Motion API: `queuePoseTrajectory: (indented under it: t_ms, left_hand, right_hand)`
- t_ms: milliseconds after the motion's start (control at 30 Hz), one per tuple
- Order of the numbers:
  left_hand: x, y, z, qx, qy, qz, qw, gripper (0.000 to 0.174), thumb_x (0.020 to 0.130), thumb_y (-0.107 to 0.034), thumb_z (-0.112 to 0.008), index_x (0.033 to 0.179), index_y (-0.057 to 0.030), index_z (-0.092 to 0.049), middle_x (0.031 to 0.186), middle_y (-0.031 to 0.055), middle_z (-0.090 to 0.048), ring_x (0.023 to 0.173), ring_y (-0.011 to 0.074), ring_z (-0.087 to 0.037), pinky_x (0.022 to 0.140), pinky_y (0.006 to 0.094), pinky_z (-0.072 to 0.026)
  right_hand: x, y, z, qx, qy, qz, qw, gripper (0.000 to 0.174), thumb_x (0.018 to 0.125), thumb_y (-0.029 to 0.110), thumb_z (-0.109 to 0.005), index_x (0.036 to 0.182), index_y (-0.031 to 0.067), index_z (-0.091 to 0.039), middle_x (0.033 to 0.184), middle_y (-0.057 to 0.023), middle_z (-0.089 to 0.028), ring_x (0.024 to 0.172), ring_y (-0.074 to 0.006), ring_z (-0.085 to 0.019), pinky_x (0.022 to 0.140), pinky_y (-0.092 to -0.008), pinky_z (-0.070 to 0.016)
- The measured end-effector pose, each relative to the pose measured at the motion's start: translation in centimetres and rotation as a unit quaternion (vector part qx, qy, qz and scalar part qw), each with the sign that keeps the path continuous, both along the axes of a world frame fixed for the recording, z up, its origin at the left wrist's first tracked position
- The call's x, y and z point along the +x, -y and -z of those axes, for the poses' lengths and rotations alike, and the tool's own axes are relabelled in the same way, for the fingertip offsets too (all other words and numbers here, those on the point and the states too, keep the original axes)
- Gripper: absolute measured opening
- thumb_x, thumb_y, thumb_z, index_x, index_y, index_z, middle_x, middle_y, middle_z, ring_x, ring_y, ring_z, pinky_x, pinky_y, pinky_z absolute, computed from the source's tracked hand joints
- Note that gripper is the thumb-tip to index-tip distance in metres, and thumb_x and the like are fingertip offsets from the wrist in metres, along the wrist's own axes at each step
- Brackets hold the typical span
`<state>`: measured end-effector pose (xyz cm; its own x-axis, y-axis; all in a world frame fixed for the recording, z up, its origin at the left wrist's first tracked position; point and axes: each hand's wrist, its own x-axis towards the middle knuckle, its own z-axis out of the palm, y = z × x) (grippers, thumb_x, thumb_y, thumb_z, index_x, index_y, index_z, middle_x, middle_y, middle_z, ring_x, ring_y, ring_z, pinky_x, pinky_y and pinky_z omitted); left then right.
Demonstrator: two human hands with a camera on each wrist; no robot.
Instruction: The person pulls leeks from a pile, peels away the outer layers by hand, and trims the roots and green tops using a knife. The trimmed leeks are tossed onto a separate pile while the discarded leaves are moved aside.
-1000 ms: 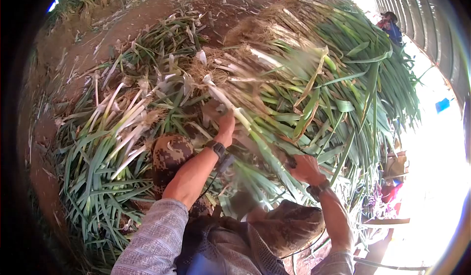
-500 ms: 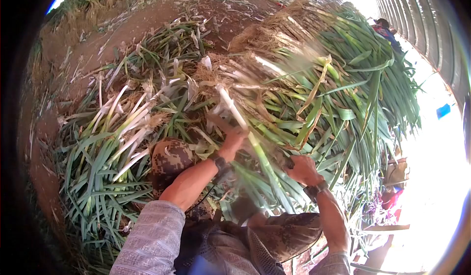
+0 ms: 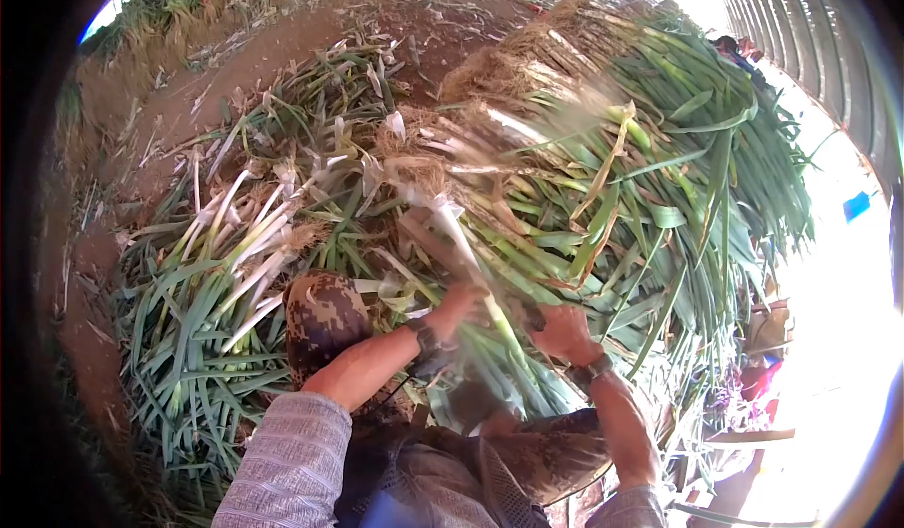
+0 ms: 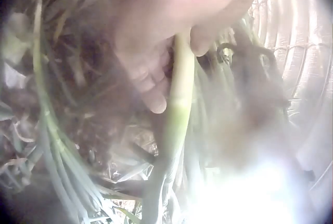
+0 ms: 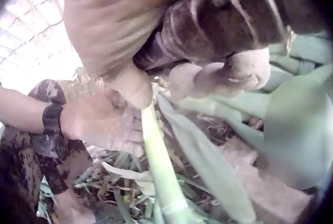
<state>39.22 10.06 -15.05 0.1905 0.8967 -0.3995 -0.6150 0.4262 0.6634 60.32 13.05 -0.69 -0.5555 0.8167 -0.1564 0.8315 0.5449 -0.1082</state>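
A leek with a white shaft and green leaves slants across the middle of the head view. My left hand grips its shaft, the fingers and thumb on either side in the left wrist view. Close by on the right, my right hand is curled round a dark handle wrapped in pale bands. In the right wrist view the right thumb touches the leek's pale green stalk. What the handle belongs to is hidden.
A large heap of leeks with brown roots lies to the right. Cleaned white-shafted leeks lie left of the camouflage-clad knee. Loose trimmings cover the soil. A ribbed wall curves along the right.
The left hand has moved right and down with the leek, closer to the right hand. The leek's root end has shifted right and down. The right hand has drifted slightly left.
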Motion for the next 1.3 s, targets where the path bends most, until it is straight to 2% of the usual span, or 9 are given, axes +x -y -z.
queuePoseTrajectory:
  t_ms: [467, 533, 567, 667, 867, 1033, 1167, 1267, 1300]
  left_hand:
    - [-1.2, 0.1, 0.6, -0.025, -0.186, 0.025, 0.982, 0.03, 0.094, -0.021, -0.053, 0.115, 0.0005, -0.054, 0.103, 0.0115, -0.064, 0.088, 0.0275, -0.066, 0.07, 0.0398, -0.0568]
    - [-1.9, 0.1, 2.2, 0.031, -0.101, 0.072, 0.992, 0.028, 0.093, -0.021, -0.057, 0.113, -0.0011, -0.057, 0.1, 0.0114, -0.064, 0.09, 0.0269, -0.067, 0.069, 0.0398, -0.0574]
    - [-1.4, 0.0, 6.1, 0.217, -0.244, 0.071, 0.943, 0.021, 0.091, -0.016, -0.057, 0.108, -0.0021, -0.058, 0.098, 0.0118, -0.064, 0.092, 0.0269, -0.067, 0.071, 0.0413, -0.0582]
    - [-1.4, 1.1, 3.7, 0.054, -0.059, 0.166, 0.983, 0.015, 0.089, -0.01, -0.057, 0.101, -0.0019, -0.057, 0.097, 0.0118, -0.064, 0.092, 0.0269, -0.066, 0.075, 0.0428, -0.0586]
    - [-2.7, 2.1, 1.7, 0.093, -0.045, 0.17, 0.98, 0.014, 0.085, -0.002, -0.058, 0.099, -0.0018, -0.056, 0.097, 0.0109, -0.06, 0.098, 0.0271, -0.063, 0.085, 0.0433, -0.0577]
    - [-3.6, 0.8, 7.5, 0.341, -0.228, 0.237, 0.881, 0.011, 0.086, 0.0, -0.059, 0.097, 0.0007, -0.059, 0.099, 0.0105, -0.061, 0.101, 0.0275, -0.063, 0.087, 0.0446, -0.0571]
    - [-4.1, 1.3, 4.3, 0.29, -0.204, 0.24, 0.904, 0.012, 0.087, -0.001, -0.06, 0.099, 0.0007, -0.061, 0.102, 0.0102, -0.062, 0.101, 0.0268, -0.063, 0.087, 0.043, -0.057]
    - [-5.2, 2.2, -1.9, 0.363, -0.469, 0.298, 0.748, 0.013, 0.09, -0.007, -0.061, 0.101, 0.0009, -0.062, 0.103, 0.0108, -0.063, 0.099, 0.0251, -0.063, 0.084, 0.041, -0.0577]
    - [-5.4, 2.2, -4.0, 0.246, -0.357, 0.228, 0.872, 0.015, 0.091, -0.01, -0.061, 0.101, 0.0008, -0.063, 0.103, 0.0113, -0.063, 0.097, 0.024, -0.063, 0.084, 0.0394, -0.0577]
  right_hand:
    - [-3.8, -1.0, 0.4, -0.032, -0.129, 0.022, 0.991, 0.037, 0.082, 0.044, -0.064, 0.088, 0.0073, -0.068, 0.086, -0.0191, -0.068, 0.083, -0.04, -0.064, 0.075, -0.0487, -0.0505]
    - [-4.2, -1.1, 0.3, -0.021, -0.147, 0.029, 0.988, 0.038, 0.082, 0.044, -0.064, 0.088, 0.0073, -0.068, 0.086, -0.0183, -0.068, 0.082, -0.0397, -0.064, 0.075, -0.0485, -0.0506]
    - [-4.6, -0.9, -0.3, -0.02, -0.15, 0.03, 0.988, 0.038, 0.081, 0.044, -0.065, 0.089, 0.0072, -0.067, 0.085, -0.018, -0.068, 0.082, -0.0395, -0.064, 0.075, -0.0484, -0.0506]
    - [-4.8, -0.9, -1.2, -0.04, -0.129, 0.022, 0.991, 0.037, 0.08, 0.042, -0.066, 0.089, 0.0069, -0.067, 0.083, -0.018, -0.068, 0.081, -0.0396, -0.064, 0.074, -0.0486, -0.0505]
    - [-3.1, -0.3, -0.6, 0.001, -0.179, 0.012, 0.984, 0.03, 0.077, 0.034, -0.069, 0.09, 0.0066, -0.067, 0.079, -0.0188, -0.067, 0.078, -0.0391, -0.064, 0.069, -0.0489, -0.0506]
    - [-2.4, 0.6, -1.7, -0.014, -0.145, -0.027, 0.989, 0.028, 0.075, 0.03, -0.071, 0.09, 0.0065, -0.066, 0.076, -0.0194, -0.066, 0.074, -0.0375, -0.064, 0.067, -0.0479, -0.0506]
    - [-1.7, 0.8, -1.8, -0.031, -0.166, -0.072, 0.983, 0.03, 0.079, 0.033, -0.067, 0.097, 0.0093, -0.069, 0.083, -0.0162, -0.068, 0.076, -0.0357, -0.066, 0.07, -0.0448, -0.0525]
    - [-1.7, 1.3, -1.6, -0.038, -0.159, -0.063, 0.985, 0.029, 0.077, 0.034, -0.069, 0.091, 0.0085, -0.069, 0.079, -0.016, -0.068, 0.074, -0.0358, -0.066, 0.068, -0.0447, -0.0525]
    - [-1.6, 1.4, -1.6, -0.061, -0.14, -0.033, 0.988, 0.029, 0.076, 0.035, -0.07, 0.088, 0.0084, -0.069, 0.077, -0.0163, -0.067, 0.074, -0.036, -0.065, 0.068, -0.0449, -0.0524]
